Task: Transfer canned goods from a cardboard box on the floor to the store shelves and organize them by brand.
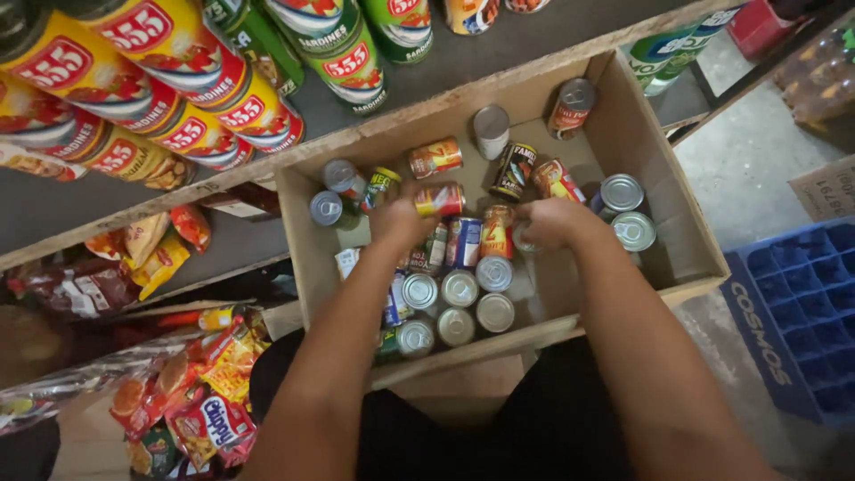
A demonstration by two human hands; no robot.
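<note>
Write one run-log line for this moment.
left hand: grips red can | right hand: among cans, grip unclear | cardboard box: mixed tins, upright and lying

- The open brown cardboard box [663, 223] has matt, fibrous paper walls and raw-cut edges.
- The small round tin cans [456, 307] inside it show bare silvery metal lids, dull-shiny, with glossy printed paper labels.
- The large yellow and red cylindrical cans [151, 85] on the shelf gleam, their labels smooth and glossy.
- The dark grey shelf board [53, 200] looks matt, edged with a rough pale wooden strip [427, 111].
- The bright snack packets [205, 401] are crinkled, shiny plastic foil.
- The blue plastic crate [802, 303] looks smooth and matt.
</note>
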